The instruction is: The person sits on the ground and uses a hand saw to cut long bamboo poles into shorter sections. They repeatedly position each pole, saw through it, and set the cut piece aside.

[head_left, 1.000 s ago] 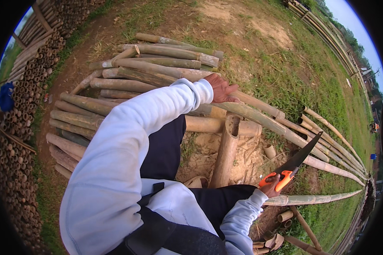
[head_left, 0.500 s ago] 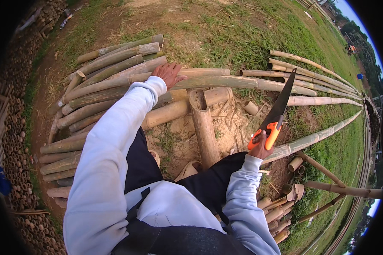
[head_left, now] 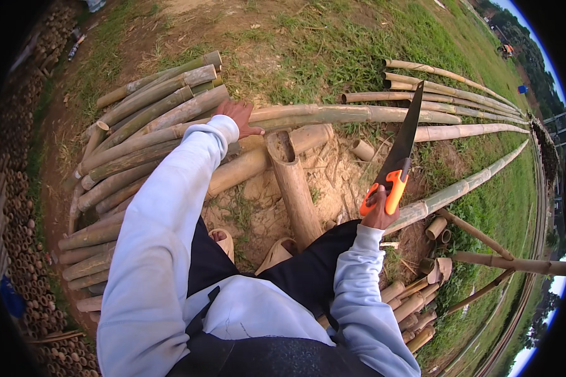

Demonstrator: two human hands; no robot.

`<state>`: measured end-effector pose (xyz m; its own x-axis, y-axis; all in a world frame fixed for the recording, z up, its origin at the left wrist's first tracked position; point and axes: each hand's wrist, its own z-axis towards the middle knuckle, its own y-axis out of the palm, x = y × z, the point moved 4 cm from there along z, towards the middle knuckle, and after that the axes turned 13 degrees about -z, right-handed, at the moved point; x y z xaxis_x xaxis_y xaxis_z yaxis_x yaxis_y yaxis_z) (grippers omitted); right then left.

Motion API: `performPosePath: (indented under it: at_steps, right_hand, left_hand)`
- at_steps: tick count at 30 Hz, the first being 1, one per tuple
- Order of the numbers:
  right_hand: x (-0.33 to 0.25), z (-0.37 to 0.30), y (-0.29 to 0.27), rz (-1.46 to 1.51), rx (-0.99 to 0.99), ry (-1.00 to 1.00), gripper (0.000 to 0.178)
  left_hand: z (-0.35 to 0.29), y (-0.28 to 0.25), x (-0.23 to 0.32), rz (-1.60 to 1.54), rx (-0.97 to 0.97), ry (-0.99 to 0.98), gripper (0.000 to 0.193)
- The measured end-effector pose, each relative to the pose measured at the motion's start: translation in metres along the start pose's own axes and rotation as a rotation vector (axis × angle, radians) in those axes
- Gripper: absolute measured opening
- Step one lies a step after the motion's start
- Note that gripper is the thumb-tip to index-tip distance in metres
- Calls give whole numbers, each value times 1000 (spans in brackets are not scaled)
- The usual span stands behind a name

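Observation:
My left hand [head_left: 236, 118] lies over a long bamboo pole [head_left: 339, 114], fingers bent across its far side and thumb stretched along it. The pole runs from the stacked bamboo on the left toward the right, passing just beyond the hollow top of a thick bamboo post [head_left: 295, 195]. In my right hand [head_left: 378, 212] is the orange handle of a handsaw [head_left: 399, 147]. Its dark blade points up and away, and its upper part overlaps the pole in view; whether it touches cannot be told.
Several bamboo poles [head_left: 151, 107] lie stacked to the left. A thick bamboo log [head_left: 242, 171] lies crosswise behind the post. More long poles [head_left: 446, 88] stretch off at right, with short cut pieces [head_left: 412, 305] below. A bamboo frame [head_left: 478, 234] stands near them.
The view has shifted slightly, moving most things left. My left hand stays on the bamboo and my right keeps its hold on the saw. A second pole's end behind the long pole no longer stands out.

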<state>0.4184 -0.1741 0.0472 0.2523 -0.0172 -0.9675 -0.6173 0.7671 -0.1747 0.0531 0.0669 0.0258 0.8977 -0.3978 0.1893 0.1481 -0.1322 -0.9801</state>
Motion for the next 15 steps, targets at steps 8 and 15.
performPosePath:
  at_steps: [8, 15]
  right_hand:
    - [4, 2, 3, -43, -11, -31, 10]
    - [2, -1, 12, -109, -15, -64, 12]
  left_hand:
    - [24, -5, 13, -148, -273, -77, 67]
    - [-11, -9, 3, -214, -234, -58, 54]
